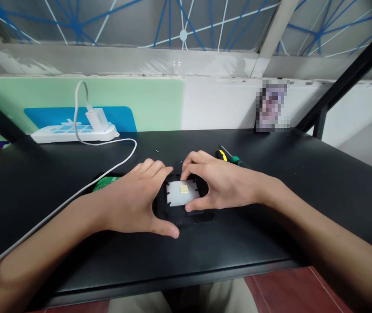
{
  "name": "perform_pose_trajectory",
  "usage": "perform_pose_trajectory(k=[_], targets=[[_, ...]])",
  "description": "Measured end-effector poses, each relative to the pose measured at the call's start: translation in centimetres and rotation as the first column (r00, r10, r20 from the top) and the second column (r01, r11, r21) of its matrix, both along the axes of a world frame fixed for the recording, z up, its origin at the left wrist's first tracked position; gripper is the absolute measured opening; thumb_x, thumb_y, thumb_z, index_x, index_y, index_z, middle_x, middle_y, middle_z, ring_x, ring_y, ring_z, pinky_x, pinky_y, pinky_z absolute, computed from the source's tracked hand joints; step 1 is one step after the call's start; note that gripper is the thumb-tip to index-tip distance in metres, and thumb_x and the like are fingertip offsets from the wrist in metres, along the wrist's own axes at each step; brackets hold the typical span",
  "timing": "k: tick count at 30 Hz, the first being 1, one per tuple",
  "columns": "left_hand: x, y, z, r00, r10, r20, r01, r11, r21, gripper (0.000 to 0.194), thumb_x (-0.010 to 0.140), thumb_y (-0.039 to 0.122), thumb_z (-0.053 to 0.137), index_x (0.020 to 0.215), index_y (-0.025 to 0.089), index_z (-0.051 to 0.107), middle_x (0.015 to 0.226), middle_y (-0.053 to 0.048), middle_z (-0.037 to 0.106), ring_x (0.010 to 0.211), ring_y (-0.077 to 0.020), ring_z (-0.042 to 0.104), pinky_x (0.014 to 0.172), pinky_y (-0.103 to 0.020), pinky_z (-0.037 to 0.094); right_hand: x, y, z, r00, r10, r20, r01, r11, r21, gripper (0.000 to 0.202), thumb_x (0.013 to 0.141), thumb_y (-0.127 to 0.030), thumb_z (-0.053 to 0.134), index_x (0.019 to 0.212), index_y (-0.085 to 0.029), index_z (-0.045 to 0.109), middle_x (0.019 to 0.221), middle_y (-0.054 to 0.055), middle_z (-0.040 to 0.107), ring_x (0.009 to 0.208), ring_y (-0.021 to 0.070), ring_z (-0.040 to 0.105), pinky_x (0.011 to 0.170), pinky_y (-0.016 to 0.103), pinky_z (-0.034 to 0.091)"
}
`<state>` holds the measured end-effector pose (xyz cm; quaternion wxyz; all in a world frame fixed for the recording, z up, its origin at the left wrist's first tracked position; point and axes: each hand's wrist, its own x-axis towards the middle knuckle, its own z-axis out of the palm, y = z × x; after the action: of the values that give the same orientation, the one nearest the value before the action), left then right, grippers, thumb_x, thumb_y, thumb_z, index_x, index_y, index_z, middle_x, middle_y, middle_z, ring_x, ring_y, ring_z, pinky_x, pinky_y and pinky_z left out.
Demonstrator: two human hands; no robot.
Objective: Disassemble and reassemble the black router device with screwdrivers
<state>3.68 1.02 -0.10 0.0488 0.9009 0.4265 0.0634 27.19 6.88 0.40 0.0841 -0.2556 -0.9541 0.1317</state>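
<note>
A black plastic casing [169, 214] lies flat on the black table. Inside it sits a silver rectangular plate [174, 199] with a small yellowish square pad [184, 189] on its top. My left hand [133, 198] spans the casing's left side, fingers along the far edge and thumb at the near edge. My right hand [218, 182] reaches in from the right; its index finger touches the plate's far edge and its thumb the near edge. A green circuit board [105, 182] shows partly behind my left hand, which hides the rest.
Behind my right hand lie a green-handled screwdriver [235, 160] and a black-and-yellow handle [221, 154]. Tiny screws [157, 151] dot the table. A white power strip [75, 133] with a charger [97, 119] stands back left; its white cable [107, 170] runs across the left. A blurred upright picture [271, 106] leans back right.
</note>
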Motion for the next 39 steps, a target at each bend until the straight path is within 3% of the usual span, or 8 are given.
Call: perform_pose_trajectory(k=[7, 11, 14, 18, 22, 27, 35, 39], targets=[[0.0, 0.0, -0.3, 1.000, 0.011, -0.012, -0.011, 1.000, 0.004, 0.100, 0.066, 0.078, 0.075, 0.136, 0.011, 0.051, 0.128, -0.018, 0.059, 0.117, -0.0391, 0.055, 0.097, -0.047, 0.045, 0.0, 0.0, 0.4, 0.995, -0.007, -0.096, 0.004, 1.000, -0.027, 0.045, 0.071, -0.043, 0.082, 0.104, -0.018, 0.064, 0.120, 0.010, 0.057, 0.112, 0.0263, 0.057, 0.097, 0.042, 0.054], [-0.1, 0.1, -0.6, 0.999, 0.045, 0.010, -0.045, 0.999, 0.000, 0.126, 0.061, 0.086, 0.072, 0.152, 0.008, 0.032, 0.147, -0.024, 0.048, 0.132, -0.0440, 0.046, 0.106, -0.051, 0.040, 0.3, 0.3, 0.8, 0.981, -0.018, -0.193, 0.023, 1.000, 0.020, 0.047, 0.073, -0.043, 0.081, 0.109, -0.019, 0.061, 0.118, 0.009, 0.058, 0.111, 0.0250, 0.058, 0.096, 0.042, 0.053], [-0.1, 0.2, -0.1, 0.984, 0.161, 0.078, -0.156, 0.986, -0.063, 0.135, 0.062, 0.091, 0.066, 0.157, 0.007, 0.020, 0.146, -0.027, 0.049, 0.132, -0.0446, 0.047, 0.104, -0.054, 0.043, 0.3, 0.5, 0.7, 0.971, -0.025, -0.236, 0.045, 0.996, 0.076, 0.045, 0.072, -0.039, 0.081, 0.108, -0.020, 0.061, 0.116, 0.009, 0.058, 0.109, 0.0249, 0.059, 0.095, 0.042, 0.053], [-0.1, 0.7, 0.4, 0.967, 0.176, 0.186, -0.184, 0.983, 0.026, 0.116, 0.071, 0.085, 0.065, 0.155, 0.013, 0.028, 0.142, -0.021, 0.052, 0.128, -0.0418, 0.047, 0.103, -0.055, 0.043, 0.1, 0.7, 0.4, 0.956, -0.033, -0.290, 0.075, 0.988, 0.133, 0.046, 0.072, -0.036, 0.082, 0.108, -0.019, 0.060, 0.118, 0.011, 0.058, 0.111, 0.0267, 0.059, 0.095, 0.043, 0.054], [-0.3, 1.5, -0.2, 0.979, 0.089, 0.183, -0.139, 0.950, 0.280, 0.079, 0.085, 0.058, 0.070, 0.145, 0.016, 0.042, 0.135, -0.016, 0.054, 0.118, -0.0359, 0.050, 0.103, -0.052, 0.040, 0.1, 0.9, 0.1, 0.950, -0.018, -0.312, 0.089, 0.973, 0.215, 0.046, 0.076, -0.036, 0.079, 0.114, -0.019, 0.058, 0.122, 0.012, 0.058, 0.114, 0.0280, 0.058, 0.095, 0.045, 0.055], [-0.4, 1.9, -0.9, 0.985, 0.044, 0.170, -0.110, 0.909, 0.402, 0.054, 0.089, 0.045, 0.069, 0.133, 0.019, 0.053, 0.124, -0.012, 0.059, 0.110, -0.0336, 0.051, 0.096, -0.050, 0.042, 0.1, 0.9, -0.2, 0.945, 0.012, -0.326, 0.089, 0.952, 0.292, 0.045, 0.080, -0.036, 0.077, 0.116, -0.021, 0.057, 0.124, 0.013, 0.058, 0.115, 0.0285, 0.059, 0.095, 0.047, 0.056], [-0.3, 1.3, 0.1, 0.985, 0.092, 0.147, -0.156, 0.836, 0.526, 0.045, 0.088, 0.049, 0.069, 0.123, 0.022, 0.060, 0.116, -0.011, 0.063, 0.108, -0.0348, 0.054, 0.093, -0.051, 0.041, -0.3, 0.8, -0.7, 0.911, 0.085, -0.404, 0.083, 0.922, 0.378, 0.047, 0.083, -0.043, 0.074, 0.120, -0.021, 0.056, 0.122, 0.013, 0.058, 0.114, 0.0279, 0.059, 0.096, 0.046, 0.056], [-0.3, 1.3, 0.0, 0.970, 0.082, 0.229, -0.197, 0.818, 0.540, 0.041, 0.090, 0.046, 0.068, 0.125, 0.026, 0.061, 0.116, -0.009, 0.062, 0.108, -0.0329, 0.054, 0.094, -0.049, 0.043, -0.1, 0.8, -0.5, 0.915, 0.025, -0.402, 0.131, 0.926, 0.354, 0.050, 0.084, -0.043, 0.073, 0.126, -0.024, 0.055, 0.126, 0.012, 0.055, 0.118, 0.0284, 0.058, 0.097, 0.047, 0.056]])
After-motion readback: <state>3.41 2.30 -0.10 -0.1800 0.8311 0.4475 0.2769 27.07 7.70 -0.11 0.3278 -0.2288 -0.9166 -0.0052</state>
